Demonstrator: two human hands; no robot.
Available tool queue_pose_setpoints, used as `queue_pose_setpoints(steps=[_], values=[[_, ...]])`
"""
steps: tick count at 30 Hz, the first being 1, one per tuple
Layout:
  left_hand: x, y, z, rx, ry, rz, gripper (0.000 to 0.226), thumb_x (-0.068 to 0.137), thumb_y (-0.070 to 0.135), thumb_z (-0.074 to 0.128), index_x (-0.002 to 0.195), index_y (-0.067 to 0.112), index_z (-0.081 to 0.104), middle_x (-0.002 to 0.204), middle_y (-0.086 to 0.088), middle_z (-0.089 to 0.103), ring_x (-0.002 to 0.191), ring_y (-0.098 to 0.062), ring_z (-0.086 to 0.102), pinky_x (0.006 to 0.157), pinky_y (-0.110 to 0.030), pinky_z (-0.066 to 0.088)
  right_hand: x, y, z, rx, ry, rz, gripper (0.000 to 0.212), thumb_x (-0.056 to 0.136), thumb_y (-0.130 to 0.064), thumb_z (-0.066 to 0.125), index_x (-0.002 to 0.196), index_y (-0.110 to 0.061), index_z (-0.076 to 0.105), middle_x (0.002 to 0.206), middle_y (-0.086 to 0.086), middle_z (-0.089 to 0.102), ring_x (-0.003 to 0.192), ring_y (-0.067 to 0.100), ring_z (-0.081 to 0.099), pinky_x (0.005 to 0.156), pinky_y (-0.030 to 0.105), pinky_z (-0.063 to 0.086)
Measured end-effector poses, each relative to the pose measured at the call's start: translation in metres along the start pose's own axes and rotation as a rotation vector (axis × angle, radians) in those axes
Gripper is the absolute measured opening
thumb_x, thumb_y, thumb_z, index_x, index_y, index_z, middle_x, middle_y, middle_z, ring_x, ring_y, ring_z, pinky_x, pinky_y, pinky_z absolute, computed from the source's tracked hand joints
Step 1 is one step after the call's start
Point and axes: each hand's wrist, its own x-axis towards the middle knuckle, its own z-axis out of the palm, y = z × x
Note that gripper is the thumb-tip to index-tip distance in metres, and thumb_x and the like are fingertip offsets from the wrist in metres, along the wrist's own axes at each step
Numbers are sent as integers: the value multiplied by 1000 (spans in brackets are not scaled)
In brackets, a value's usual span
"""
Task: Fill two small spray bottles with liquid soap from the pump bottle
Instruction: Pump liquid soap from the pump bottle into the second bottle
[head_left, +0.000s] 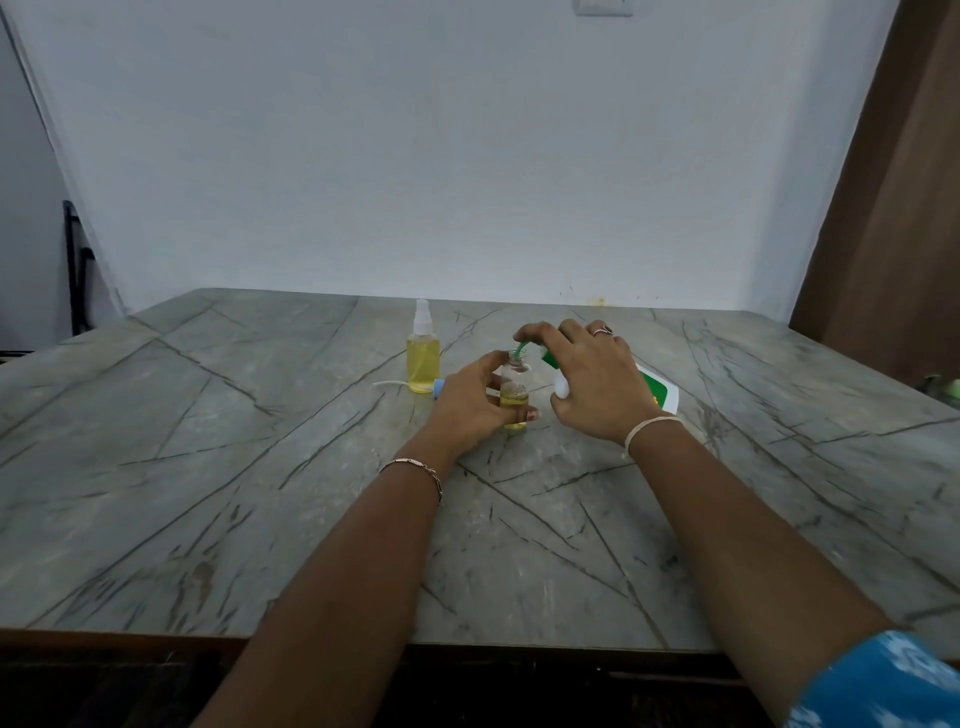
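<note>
A small clear spray bottle (515, 396) stands uncapped on the marble table (260, 467), holding a little yellow soap at its bottom. My left hand (470, 402) grips it around the body. My right hand (587, 379) holds the white pump bottle (658, 391) tilted toward it, fingers over the green pump head (524, 347), whose nozzle sits at the small bottle's mouth. A second spray bottle (423, 353), nearly full of yellow soap and capped with its white sprayer, stands just behind and to the left.
A loose sprayer top with a blue collar (438, 388) and thin white tube (388, 383) lies beside the full bottle. A brown wooden panel (893, 208) rises at the right. A small green object (943, 387) sits at the table's right edge.
</note>
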Motion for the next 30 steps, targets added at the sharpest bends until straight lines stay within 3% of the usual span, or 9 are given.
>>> queue_pose_setpoints(steps=[13, 19, 30], values=[[0, -1, -1, -26, 0, -26, 57, 64, 18, 88, 113, 21, 59, 94, -3, 64, 91, -21, 68, 87, -37, 57, -1, 2, 0, -20, 1, -15, 77, 73, -23, 63, 139, -40, 27, 108, 5, 55, 105, 34, 52, 84, 44, 46], [-1, 1, -1, -28, -13, -16, 57, 66, 15, 87, 115, 19, 59, 103, -12, 68, 94, -23, 68, 87, -38, 57, 1, -1, 2, 22, 10, 11, 68, 71, -22, 64, 132, -36, 36, 112, 3, 56, 105, 32, 51, 86, 46, 47], [-2, 2, -2, -20, -18, -30, 58, 66, 16, 87, 117, 20, 58, 102, -10, 67, 94, -23, 68, 88, -38, 56, -2, 1, -1, -11, 0, -2, 74, 72, -22, 63, 135, -39, 29, 109, 4, 55, 105, 33, 51, 86, 45, 47]])
